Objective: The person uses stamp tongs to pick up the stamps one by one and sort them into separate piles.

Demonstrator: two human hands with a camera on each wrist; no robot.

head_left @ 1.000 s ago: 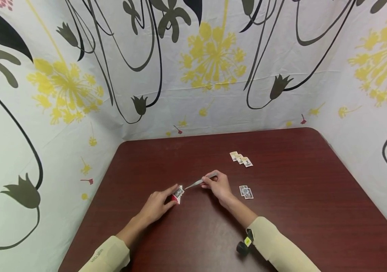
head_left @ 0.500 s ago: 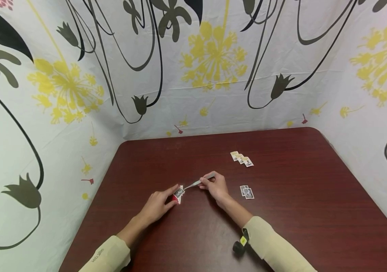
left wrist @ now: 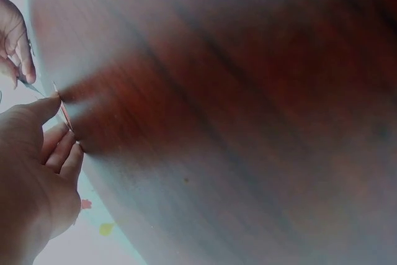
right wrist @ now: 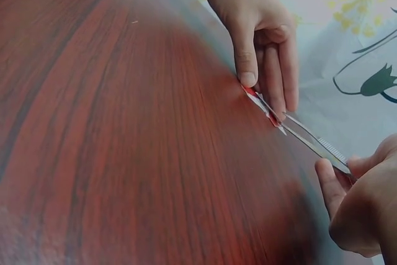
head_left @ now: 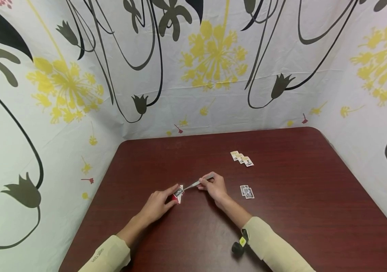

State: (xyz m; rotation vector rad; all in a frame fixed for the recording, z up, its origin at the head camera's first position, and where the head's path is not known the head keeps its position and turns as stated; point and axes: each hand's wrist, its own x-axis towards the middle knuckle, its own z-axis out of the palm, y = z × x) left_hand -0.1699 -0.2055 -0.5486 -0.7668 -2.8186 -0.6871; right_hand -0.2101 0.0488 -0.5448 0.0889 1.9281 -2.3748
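My left hand (head_left: 156, 206) holds a small stack of stamp-sized, white-bordered picture slips (head_left: 178, 192) on the table, thumb at the near edge and fingertips at the far one. A red piece (head_left: 174, 197) shows under the grey-printed top slip. In my right hand (head_left: 215, 188) is a pair of metal tweezers (head_left: 193, 184), gripped between thumb and fingers. Their tips point left, right at the stack's right edge. The right wrist view shows the two tweezer arms (right wrist: 313, 144) spread apart, one tip at the slips. The left wrist view sees the stack (left wrist: 65, 116) almost edge-on.
Two overlapping grey-printed slips (head_left: 248, 192) lie right of my right hand. Farther back are three overlapping yellowish slips (head_left: 241, 158). The dark red-brown table (head_left: 193, 241) meets a flower-patterned white cloth (head_left: 186, 105) behind it. A black device (head_left: 237, 248) hangs at my right wrist.
My right hand has shifted slightly left, bringing the tweezer tips from just beside the stack to its edge. The top slip has turned slightly. My left hand stays in place.
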